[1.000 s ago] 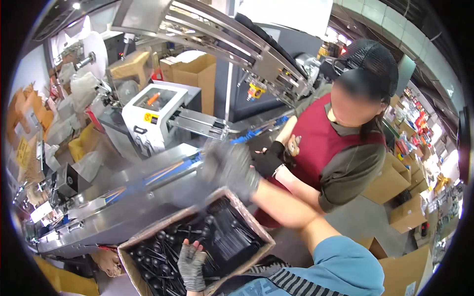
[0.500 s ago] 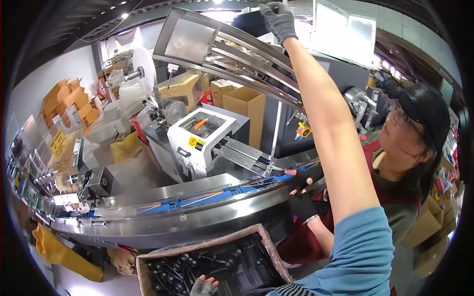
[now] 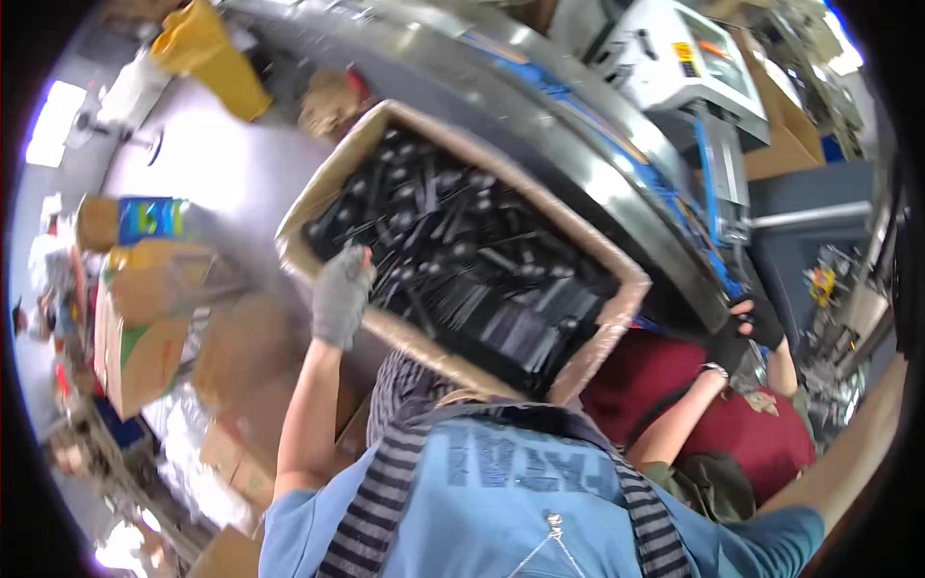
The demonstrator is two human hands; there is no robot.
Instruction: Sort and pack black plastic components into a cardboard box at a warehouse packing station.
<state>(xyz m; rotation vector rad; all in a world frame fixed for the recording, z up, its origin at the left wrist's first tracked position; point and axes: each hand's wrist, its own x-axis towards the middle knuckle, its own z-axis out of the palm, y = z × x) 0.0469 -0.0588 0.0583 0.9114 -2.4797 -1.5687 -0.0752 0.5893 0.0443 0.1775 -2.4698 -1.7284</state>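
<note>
My left hand (image 3: 342,294), in a grey knit glove, grips the near rim of an open cardboard box (image 3: 318,207). The box is filled with black plastic cutlery (image 3: 472,265) and is seen tilted. My right forearm (image 3: 862,438) runs up along the right edge of the picture, and its hand is out of view. My blue top and striped scarf fill the lower middle.
A co-worker in a red vest (image 3: 742,424) stands to the right, with a black-gloved hand (image 3: 756,323) at the curved steel conveyor (image 3: 597,159). A white machine (image 3: 689,63) stands behind it. Cardboard boxes (image 3: 145,318) and a yellow bin (image 3: 207,53) stand on the floor at the left.
The view has swung sharply down and tilted. My right arm, which reached up to the overhead frame, now lies at the right edge. My left hand stays on the box.
</note>
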